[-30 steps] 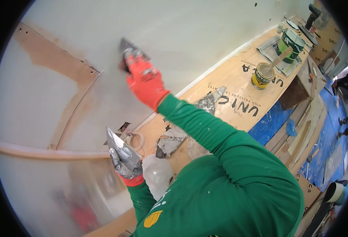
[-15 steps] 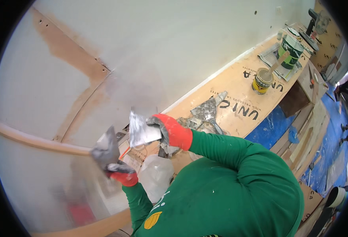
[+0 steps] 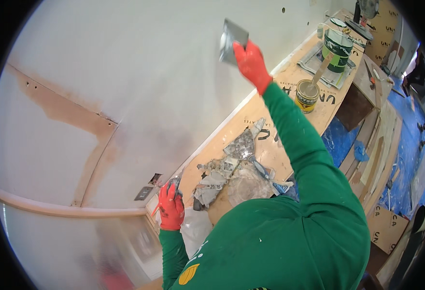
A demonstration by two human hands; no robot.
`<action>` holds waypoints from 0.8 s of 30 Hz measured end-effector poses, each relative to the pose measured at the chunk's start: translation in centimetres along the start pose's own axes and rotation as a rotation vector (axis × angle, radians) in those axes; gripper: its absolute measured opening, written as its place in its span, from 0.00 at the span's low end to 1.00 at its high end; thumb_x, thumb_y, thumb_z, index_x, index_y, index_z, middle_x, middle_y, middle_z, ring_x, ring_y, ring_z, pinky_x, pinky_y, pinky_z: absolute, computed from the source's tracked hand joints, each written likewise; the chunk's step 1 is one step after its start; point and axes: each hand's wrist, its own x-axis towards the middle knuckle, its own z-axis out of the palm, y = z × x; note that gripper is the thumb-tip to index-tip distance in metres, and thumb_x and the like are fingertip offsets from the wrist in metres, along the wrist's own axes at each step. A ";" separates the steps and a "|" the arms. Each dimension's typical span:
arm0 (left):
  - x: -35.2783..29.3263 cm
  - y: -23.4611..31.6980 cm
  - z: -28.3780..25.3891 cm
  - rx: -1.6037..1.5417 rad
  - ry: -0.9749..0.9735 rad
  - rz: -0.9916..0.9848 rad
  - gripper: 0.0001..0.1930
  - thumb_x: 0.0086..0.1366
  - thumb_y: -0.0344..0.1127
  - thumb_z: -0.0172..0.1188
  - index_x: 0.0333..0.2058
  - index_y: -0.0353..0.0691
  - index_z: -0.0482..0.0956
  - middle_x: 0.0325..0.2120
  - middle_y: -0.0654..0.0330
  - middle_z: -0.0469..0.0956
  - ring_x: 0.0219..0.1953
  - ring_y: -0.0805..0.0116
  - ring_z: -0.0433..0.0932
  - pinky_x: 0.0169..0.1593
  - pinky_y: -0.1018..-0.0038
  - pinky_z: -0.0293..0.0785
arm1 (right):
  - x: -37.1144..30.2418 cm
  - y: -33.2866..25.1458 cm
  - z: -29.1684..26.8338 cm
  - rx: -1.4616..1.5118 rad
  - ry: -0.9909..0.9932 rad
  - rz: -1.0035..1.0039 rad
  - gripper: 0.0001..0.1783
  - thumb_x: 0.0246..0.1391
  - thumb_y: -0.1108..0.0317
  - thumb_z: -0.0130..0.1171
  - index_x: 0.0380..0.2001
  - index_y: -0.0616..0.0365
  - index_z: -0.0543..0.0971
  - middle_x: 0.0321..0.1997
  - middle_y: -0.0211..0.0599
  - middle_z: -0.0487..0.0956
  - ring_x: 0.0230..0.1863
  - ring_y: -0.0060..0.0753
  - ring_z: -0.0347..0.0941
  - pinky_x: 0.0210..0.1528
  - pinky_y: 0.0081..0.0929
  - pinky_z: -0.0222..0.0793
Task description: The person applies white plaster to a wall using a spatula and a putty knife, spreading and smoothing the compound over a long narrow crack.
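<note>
In a red glove, my right hand (image 3: 253, 65) reaches far forward along the white wall (image 3: 174, 58). Its fingers are closed on a flat metal filling knife (image 3: 233, 40), whose wide blade is at the wall surface; whether it touches I cannot tell. My left hand (image 3: 172, 208), also gloved in red, stays low beside the wall outlet. It grips a grey putty-smeared scraper (image 3: 175, 181), mostly hidden behind the fingers. To the right of that hand, crumpled newspaper (image 3: 211, 186) lies on the board-covered bench, with another wide scraper (image 3: 242, 146) resting there.
Along the bench (image 3: 282, 150) stand a small yellow tin (image 3: 307, 96) with a stick in it and a green-and-white pail (image 3: 337, 50) on newspaper. A dark outlet (image 3: 144, 193) sits in the wall. Blue sheeting (image 3: 340, 145) covers the floor, beside stacked wood strips (image 3: 374, 154).
My right hand has swung forward and up along the wall with its filling knife, away from the left. The left hand has turned upright and shifted slightly right, still holding its scraper.
</note>
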 end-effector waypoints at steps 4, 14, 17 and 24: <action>0.8 1.2 0.5 -0.027 0.033 -0.005 0.21 0.62 0.29 0.54 0.55 0.36 0.70 0.51 0.40 0.71 0.53 0.37 0.69 0.56 0.50 0.66 | 7.7 1.7 1.8 -0.455 0.230 -0.126 0.18 0.62 0.58 0.48 0.46 0.60 0.74 0.40 0.46 0.79 0.38 0.51 0.76 0.41 0.41 0.72; 1.3 1.4 0.7 -0.034 0.003 0.031 0.22 0.62 0.27 0.52 0.56 0.33 0.69 0.52 0.40 0.71 0.54 0.36 0.69 0.58 0.51 0.65 | 3.7 2.8 4.8 -0.528 0.222 -0.107 0.22 0.60 0.56 0.52 0.56 0.50 0.73 0.49 0.43 0.77 0.47 0.49 0.75 0.51 0.43 0.70; 1.2 1.0 0.6 -0.042 0.009 0.027 0.22 0.62 0.26 0.52 0.56 0.33 0.68 0.52 0.40 0.71 0.53 0.36 0.69 0.57 0.52 0.66 | 8.5 5.6 2.5 -0.545 0.289 -0.083 0.20 0.61 0.55 0.51 0.53 0.50 0.76 0.48 0.44 0.77 0.44 0.51 0.76 0.49 0.44 0.70; 0.2 0.2 1.7 -0.158 0.032 -0.020 0.21 0.62 0.24 0.51 0.56 0.32 0.69 0.49 0.40 0.73 0.48 0.39 0.73 0.52 0.55 0.70 | 2.9 -1.6 8.3 -0.471 0.120 -0.201 0.20 0.59 0.58 0.54 0.53 0.52 0.76 0.43 0.45 0.76 0.40 0.50 0.76 0.43 0.43 0.72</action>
